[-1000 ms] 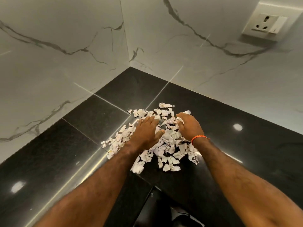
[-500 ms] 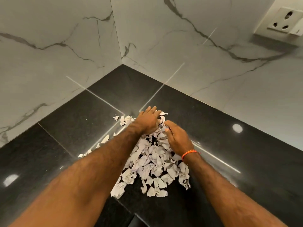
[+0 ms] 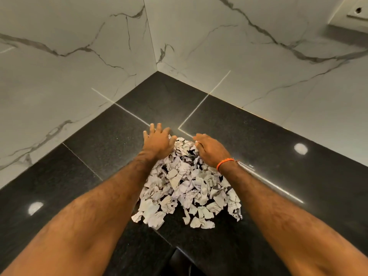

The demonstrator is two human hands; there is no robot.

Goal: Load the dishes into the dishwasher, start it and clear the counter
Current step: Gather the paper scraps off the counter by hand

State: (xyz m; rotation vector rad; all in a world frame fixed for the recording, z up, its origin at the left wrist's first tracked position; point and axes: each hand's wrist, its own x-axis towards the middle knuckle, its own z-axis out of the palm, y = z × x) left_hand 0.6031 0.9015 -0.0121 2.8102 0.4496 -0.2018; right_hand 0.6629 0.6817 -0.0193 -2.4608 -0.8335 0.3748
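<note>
The pile of small torn, crumpled white paper scraps (image 3: pixel 189 186) lies on the shiny black stone desk (image 3: pixel 278 140), close to the front edge and well away from the corner where the two white marble walls (image 3: pixel 79 56) meet. A second ago the scraps were spread wide and flat, with a loose trail going off to the left. Now they are bunched into one tighter heap, and that left trail is gone.

The left hand (image 3: pixel 158 141) has slid to the far left end of the heap. Its fingers are spread and it lies flat on the desk, touching the scraps. The right hand (image 3: pixel 211 149), with an orange band (image 3: pixel 226 162) on the wrist, is at the far right end. Its fingers are curled down into the paper, like a cup. I cannot tell if it pinches any piece.

I think this is the clearing step: both hands rake the mess together so it can be scooped up. No dishes or dishwasher show here, so the heap is what is left to lift away.
</note>
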